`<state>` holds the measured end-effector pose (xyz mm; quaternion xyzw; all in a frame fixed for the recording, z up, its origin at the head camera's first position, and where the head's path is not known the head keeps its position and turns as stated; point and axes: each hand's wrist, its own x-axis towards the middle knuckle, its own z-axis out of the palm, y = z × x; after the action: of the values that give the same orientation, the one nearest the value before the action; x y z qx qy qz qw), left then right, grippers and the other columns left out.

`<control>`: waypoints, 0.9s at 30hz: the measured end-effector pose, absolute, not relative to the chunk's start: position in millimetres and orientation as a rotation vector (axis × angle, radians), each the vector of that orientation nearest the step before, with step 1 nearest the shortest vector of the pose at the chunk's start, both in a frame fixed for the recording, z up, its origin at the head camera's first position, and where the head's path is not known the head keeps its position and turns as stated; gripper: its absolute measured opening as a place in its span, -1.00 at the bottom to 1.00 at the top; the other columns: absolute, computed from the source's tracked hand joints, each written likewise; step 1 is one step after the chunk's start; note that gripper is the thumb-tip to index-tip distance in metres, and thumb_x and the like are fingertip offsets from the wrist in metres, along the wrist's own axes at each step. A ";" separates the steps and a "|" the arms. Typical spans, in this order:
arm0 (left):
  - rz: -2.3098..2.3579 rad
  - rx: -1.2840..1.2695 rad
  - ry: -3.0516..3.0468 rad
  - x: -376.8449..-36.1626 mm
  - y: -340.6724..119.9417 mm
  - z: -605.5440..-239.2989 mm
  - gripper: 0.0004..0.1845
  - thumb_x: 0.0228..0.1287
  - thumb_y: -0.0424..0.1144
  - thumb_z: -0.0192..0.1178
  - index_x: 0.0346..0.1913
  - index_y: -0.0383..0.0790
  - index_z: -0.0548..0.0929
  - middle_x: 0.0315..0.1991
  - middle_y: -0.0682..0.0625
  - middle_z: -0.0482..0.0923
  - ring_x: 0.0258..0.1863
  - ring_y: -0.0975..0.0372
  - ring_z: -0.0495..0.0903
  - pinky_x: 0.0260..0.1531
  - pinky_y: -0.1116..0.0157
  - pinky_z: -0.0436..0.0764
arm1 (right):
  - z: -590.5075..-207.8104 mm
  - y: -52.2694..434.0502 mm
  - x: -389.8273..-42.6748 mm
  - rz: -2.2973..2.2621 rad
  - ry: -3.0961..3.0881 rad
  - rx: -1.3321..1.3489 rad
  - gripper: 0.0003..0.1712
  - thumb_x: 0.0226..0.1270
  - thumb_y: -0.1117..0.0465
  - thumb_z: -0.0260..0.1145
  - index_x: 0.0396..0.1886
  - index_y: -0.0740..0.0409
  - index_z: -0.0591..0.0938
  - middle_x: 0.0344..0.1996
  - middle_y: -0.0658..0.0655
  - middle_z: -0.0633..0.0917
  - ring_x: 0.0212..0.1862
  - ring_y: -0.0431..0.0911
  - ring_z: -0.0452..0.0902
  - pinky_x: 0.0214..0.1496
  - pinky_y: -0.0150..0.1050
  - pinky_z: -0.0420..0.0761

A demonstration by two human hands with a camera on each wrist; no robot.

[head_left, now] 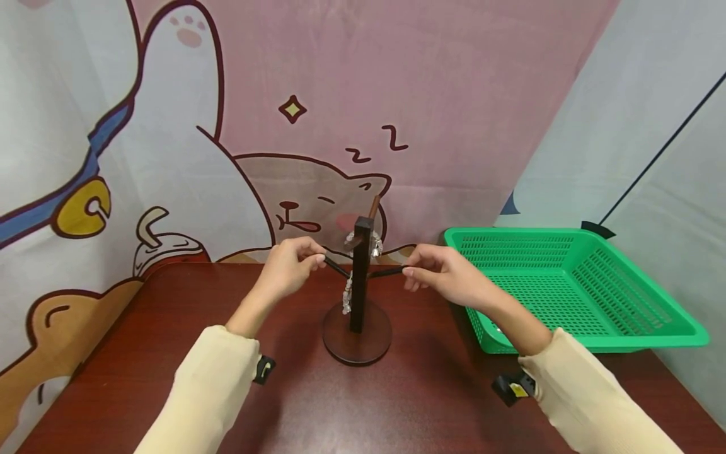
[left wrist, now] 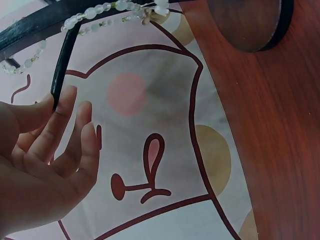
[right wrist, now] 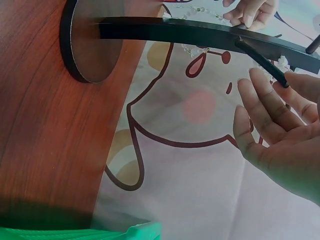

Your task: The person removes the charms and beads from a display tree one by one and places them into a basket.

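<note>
A dark wooden jewelry stand [head_left: 360, 290] rises upright from a round base [head_left: 357, 343], with thin pegs branching off its post. My left hand [head_left: 290, 268] pinches the outer end of the left peg [left wrist: 64, 65] between thumb and fingertips. On the other side, my right hand [head_left: 439, 274] pinches the end of the right peg [right wrist: 262, 61], its other fingers loosely spread. Clear beaded strings hang on the stand: one beaded string [head_left: 347, 296] low beside the post, another beaded string [head_left: 376, 244] near the top, partly hidden behind the post.
A green plastic basket [head_left: 567, 343] stands at the right of the reddish-brown table [head_left: 295, 403], close to my right forearm. Behind the table hangs a cloth [head_left: 454, 94] printed with cartoon animals. A short upper peg [head_left: 374, 207] points up and back from the post.
</note>
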<state>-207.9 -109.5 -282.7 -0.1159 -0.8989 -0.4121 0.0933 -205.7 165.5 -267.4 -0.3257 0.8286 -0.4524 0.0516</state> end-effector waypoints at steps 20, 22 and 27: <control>-1.053 -0.386 -2.640 -185.9 -108.8 -271.5 -0.69 0.19 -0.26 0.22 -0.01 -0.25 0.57 -0.27 -0.09 0.66 -0.22 0.06 0.58 -0.20 0.09 0.45 | -267.2 164.8 -206.5 -1.367 2.536 -0.977 -0.93 0.29 0.32 0.18 -0.39 0.22 0.54 -0.53 0.06 0.66 -0.42 -0.09 0.57 -0.33 -0.21 0.55; -1.064 -0.401 -2.609 -180.6 -106.7 -266.4 -0.72 0.18 -0.26 0.23 -0.04 -0.23 0.59 -0.29 -0.06 0.66 -0.25 0.09 0.59 -0.23 0.12 0.47 | -267.3 164.8 -206.5 -1.371 2.530 -0.984 -0.93 0.29 0.33 0.18 -0.39 0.23 0.54 -0.52 0.07 0.66 -0.42 -0.09 0.57 -0.33 -0.21 0.55; -1.089 -0.474 -2.541 -165.7 -100.2 -252.9 -0.74 0.16 -0.26 0.25 -0.07 -0.19 0.61 -0.35 0.00 0.65 -0.32 0.13 0.63 -0.30 0.15 0.53 | -268.2 164.6 -206.5 -1.373 2.527 -0.991 -0.93 0.29 0.33 0.17 -0.40 0.22 0.54 -0.52 0.14 0.66 -0.42 -0.09 0.57 -0.33 -0.21 0.55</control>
<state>-165.7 -100.2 -252.9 -0.1666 -0.8931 -0.3827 0.1676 -206.5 164.6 -268.2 -0.3253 0.8298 -0.4507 0.0498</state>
